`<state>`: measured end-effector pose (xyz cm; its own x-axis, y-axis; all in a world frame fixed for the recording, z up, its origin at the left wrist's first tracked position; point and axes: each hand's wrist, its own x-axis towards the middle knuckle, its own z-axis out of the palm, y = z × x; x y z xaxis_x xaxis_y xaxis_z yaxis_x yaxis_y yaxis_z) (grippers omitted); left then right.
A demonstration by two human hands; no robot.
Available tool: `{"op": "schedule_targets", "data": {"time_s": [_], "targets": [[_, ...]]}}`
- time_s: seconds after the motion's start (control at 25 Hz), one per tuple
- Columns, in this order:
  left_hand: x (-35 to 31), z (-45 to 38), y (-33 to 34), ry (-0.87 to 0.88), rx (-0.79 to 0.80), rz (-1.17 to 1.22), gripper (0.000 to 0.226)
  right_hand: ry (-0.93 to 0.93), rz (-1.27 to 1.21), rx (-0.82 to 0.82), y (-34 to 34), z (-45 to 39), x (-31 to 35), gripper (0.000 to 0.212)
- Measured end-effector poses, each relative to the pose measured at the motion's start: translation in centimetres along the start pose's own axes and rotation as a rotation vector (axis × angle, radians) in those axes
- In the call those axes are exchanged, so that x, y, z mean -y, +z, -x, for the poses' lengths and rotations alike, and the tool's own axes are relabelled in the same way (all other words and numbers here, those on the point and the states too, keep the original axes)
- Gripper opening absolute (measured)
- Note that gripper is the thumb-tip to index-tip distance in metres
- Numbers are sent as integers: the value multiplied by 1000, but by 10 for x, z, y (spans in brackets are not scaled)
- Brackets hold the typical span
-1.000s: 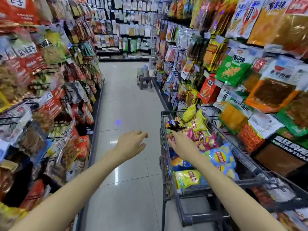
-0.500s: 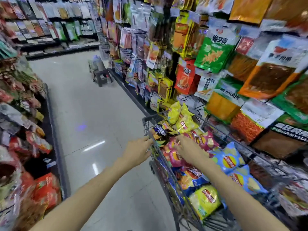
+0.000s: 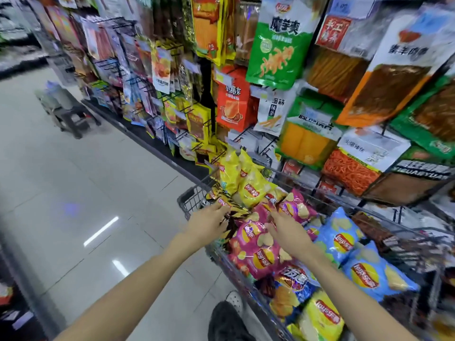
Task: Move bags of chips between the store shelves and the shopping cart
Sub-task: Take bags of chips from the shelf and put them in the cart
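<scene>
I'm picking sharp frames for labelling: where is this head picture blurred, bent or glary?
Head view: motion blur smears the shelves at upper left and the stool; the cart, its chip bags, the left hand and the right hand are fairly sharp; the wide lens bows the edges; ceiling lights leave bright streaks on the floor.

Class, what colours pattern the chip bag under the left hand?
Black and gold stripes, clearest in the head view.

Glossy tiled floor [image 3: 73, 193], dark stool [image 3: 71, 116]
</scene>
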<state>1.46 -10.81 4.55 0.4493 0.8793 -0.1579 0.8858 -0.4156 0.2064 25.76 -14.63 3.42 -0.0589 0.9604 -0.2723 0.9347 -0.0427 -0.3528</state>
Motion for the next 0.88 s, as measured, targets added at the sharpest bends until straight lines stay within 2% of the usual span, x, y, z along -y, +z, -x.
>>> {"op": "schedule_targets", "data": {"time_s": [0.16, 0.44, 0.6, 0.76, 0.88], "targets": [[27, -72, -5, 30, 59, -9, 36, 38, -41, -32, -12, -60, -13, 33], [73, -155, -11, -92, 134, 35, 43, 91, -54, 60, -2, -137, -19, 29], [101, -195, 8, -107, 221, 77, 47, 196, -75, 103, 14, -163, -18, 29], [117, -230, 30, -121, 295, 208, 64, 351, -122, 122, 29, -186, -23, 25], [129, -250, 49, -152, 338, 303, 60, 417, -164, 109, 43, -195, -24, 31]]}}
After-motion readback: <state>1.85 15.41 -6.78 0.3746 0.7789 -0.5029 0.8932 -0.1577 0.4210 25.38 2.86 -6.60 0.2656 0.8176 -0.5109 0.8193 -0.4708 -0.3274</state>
